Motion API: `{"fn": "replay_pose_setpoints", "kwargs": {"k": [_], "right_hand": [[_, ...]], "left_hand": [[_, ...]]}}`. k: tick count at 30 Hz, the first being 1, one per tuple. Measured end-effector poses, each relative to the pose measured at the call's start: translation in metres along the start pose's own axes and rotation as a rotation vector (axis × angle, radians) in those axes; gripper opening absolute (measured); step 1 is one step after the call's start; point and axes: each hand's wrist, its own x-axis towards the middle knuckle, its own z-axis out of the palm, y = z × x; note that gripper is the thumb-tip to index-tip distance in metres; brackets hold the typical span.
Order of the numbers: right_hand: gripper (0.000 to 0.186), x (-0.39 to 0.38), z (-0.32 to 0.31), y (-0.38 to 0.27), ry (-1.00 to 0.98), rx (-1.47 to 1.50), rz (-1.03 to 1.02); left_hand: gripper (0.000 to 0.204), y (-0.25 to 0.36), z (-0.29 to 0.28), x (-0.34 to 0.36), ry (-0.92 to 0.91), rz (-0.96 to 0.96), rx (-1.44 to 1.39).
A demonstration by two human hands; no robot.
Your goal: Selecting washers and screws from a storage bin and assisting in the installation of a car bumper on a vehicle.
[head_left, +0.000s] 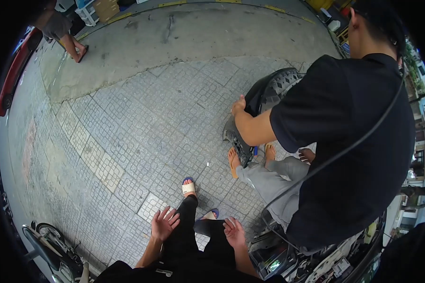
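Note:
My left hand point(164, 222) is held palm up above my dark trouser leg, fingers apart and holding nothing. My right hand point(233, 233) hangs beside my other leg, open with fingers slightly curled. Close on my right, a co-worker in a black T-shirt point(354, 118) bends forward, the left hand point(238, 106) on a large black plastic part point(262, 85), probably a vehicle panel, partly hidden by the arm. A dark cord or hose point(344, 146) runs down across the co-worker's back. Beneath the co-worker, near my right hand, lies exposed motorbike bodywork and machinery point(335, 264).
A parked motorbike point(54, 254) stands at the lower left. Another person point(63, 33) walks or stands at the upper left, near a red car point(12, 80). Crates and boxes point(94, 9) line the far edge of the tiled pavement point(141, 132) and concrete strip point(151, 42).

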Motion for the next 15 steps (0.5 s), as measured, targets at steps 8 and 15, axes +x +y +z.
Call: {"fn": "replay_pose_setpoints", "kwargs": {"k": [8, 15], "right_hand": [[0.011, -0.026, -0.035, -0.006, 0.195, -0.520, -0.159], [0.013, -0.091, -0.133, 0.035, 0.564, -0.470, -0.338]], "left_hand": [[0.054, 0.093, -0.131, -0.075, 0.387, 0.383, 0.103], [0.037, 0.170, -0.173, -0.090, 0.376, 0.073, 1.296]]}}
